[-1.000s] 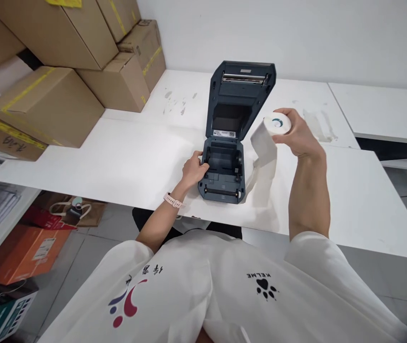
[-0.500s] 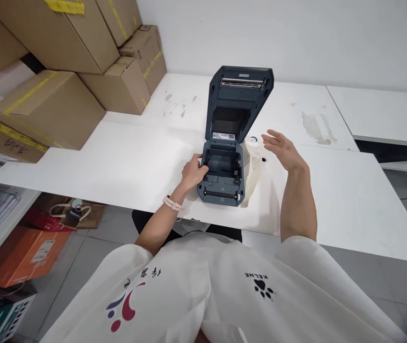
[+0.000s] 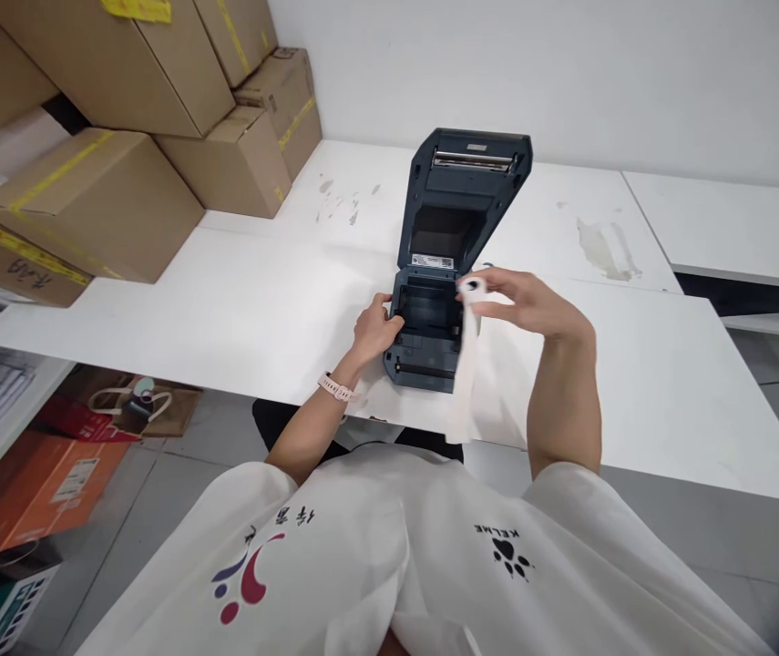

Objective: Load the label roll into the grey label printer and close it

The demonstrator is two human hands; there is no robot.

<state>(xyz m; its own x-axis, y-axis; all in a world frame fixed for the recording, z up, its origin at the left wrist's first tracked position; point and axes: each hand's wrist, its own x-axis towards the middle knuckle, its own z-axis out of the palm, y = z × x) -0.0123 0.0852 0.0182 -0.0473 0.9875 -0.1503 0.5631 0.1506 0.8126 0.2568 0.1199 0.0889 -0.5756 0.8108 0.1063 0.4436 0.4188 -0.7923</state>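
A dark blue label printer (image 3: 430, 342) stands on the white table (image 3: 225, 310) with its lid (image 3: 464, 196) swung up and its paper bay bare. My left hand (image 3: 375, 326) grips the printer's left side, fingers curled on its edge. My right hand (image 3: 529, 301) pinches a white paper roll (image 3: 471, 290) just above the printer's right side. A loose strip of paper (image 3: 463, 383) hangs from the roll down past the printer's front and the table edge.
Brown cardboard boxes (image 3: 95, 200) are stacked at the back left of the table. A white wall runs behind. A second white table (image 3: 731, 228) adjoins on the right. Orange and green boxes (image 3: 47, 483) and a bag sit on the floor at left.
One second ago my right hand held the roll up right of the lid. Half a second ago it was open with the roll on the table. Now it holds the roll at the printer's bay.
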